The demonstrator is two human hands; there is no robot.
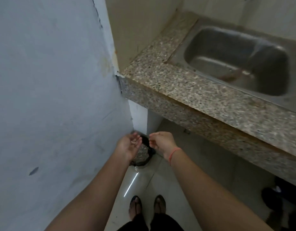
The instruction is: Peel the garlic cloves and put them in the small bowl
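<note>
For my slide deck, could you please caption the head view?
Over the black-lined floor bin, the left hand holds pale scraps, the right hand alongside.

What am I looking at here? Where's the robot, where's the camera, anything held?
No robot: a person works bare-handed, and the single camera sits on their head, looking down. The left hand lies palm up over a black-lined bin on the floor, with small pale scraps on the palm, probably garlic skins. The right hand, red string at the wrist, hovers beside it, fingers loosely curled, nothing visible in them. At right, a speckled stone counter with a steel sink.
</note>
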